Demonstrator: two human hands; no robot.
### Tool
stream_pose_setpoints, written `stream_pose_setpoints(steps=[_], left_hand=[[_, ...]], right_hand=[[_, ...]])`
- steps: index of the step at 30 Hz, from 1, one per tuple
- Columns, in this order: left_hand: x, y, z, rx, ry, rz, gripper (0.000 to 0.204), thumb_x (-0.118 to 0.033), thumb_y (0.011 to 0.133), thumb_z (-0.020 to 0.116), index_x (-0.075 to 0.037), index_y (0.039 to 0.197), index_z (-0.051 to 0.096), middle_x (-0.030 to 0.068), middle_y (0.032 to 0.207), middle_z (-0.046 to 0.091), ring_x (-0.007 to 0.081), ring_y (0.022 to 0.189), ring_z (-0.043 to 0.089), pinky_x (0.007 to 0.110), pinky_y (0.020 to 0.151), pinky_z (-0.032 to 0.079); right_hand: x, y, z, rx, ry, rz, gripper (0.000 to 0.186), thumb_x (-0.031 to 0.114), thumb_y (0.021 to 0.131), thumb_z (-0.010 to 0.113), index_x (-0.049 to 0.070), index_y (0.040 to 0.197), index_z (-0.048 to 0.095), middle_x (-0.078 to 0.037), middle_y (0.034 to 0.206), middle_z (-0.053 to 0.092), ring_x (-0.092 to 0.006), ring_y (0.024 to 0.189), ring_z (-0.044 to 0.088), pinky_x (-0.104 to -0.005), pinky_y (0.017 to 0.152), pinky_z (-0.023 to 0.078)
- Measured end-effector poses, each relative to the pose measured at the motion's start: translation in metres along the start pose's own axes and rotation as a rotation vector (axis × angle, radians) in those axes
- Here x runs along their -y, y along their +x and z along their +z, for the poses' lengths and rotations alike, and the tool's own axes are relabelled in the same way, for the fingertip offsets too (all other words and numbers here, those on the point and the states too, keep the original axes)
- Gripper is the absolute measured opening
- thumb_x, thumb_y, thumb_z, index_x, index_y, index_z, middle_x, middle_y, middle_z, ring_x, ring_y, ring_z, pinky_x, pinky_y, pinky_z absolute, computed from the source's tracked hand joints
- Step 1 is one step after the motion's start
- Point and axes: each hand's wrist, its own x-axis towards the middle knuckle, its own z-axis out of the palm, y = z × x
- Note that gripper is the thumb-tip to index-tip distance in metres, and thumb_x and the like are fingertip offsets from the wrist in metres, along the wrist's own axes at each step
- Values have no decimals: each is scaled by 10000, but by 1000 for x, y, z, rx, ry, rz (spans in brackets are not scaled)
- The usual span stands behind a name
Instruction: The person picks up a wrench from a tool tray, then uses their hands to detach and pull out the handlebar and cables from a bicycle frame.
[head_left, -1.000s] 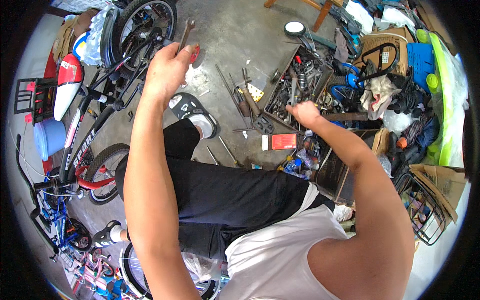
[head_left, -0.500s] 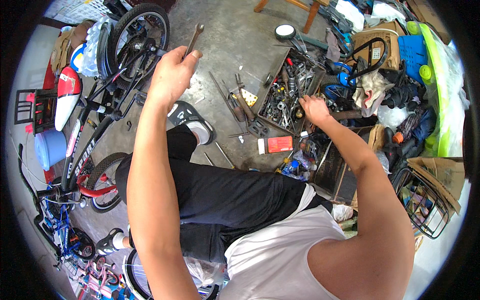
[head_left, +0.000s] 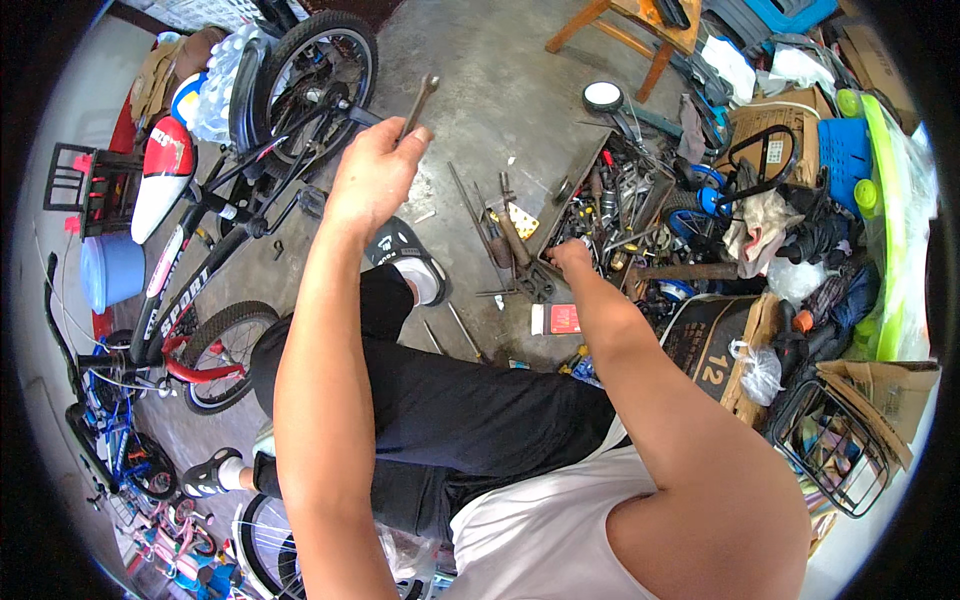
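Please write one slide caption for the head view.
Left hand holds a wrench; right hand is at a box of tools.

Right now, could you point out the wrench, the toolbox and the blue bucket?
Wrench (head_left: 421,106): head view, on its shaft.
Toolbox (head_left: 590,166): head view, on a side wall.
Blue bucket (head_left: 114,273): head view, on its outer side.

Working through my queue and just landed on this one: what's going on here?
The person's left hand holds up a wrench above the floor. The right hand is at the near end of a box crowded with metal tools; whether it grips anything is unclear. A bicycle is off to the left.
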Motion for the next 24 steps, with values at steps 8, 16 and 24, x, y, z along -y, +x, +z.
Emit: stream_pose_setpoints(steps=[8,16,24], left_hand=[[3,13,13,17,-20,73,286,-330,1048,635,-50,1030,688,-46,727,517,80,643,458,287,581,391],[-2,9,8,99,-7,21,293,-303,1058,610,-34,1128,703,-41,736,522,73,669,484,267,616,413],[-11,6,5,177,-91,-64,329,-226,1072,569,-27,1307,684,-15,836,599,85,694,542,269,636,488]], right_hand=[[-34,11,3,35,199,5,402,404,781,827,5,779,776,-148,796,773,-273,774,744,-421,787,568],[6,-23,-2,-128,-21,85,511,382,864,707,-2,1197,751,-258,1279,712,-418,1214,681,-482,1049,535],[28,-49,-25,-178,-237,-45,415,375,857,687,51,1089,802,-228,1236,738,-386,1151,719,-480,988,569]])
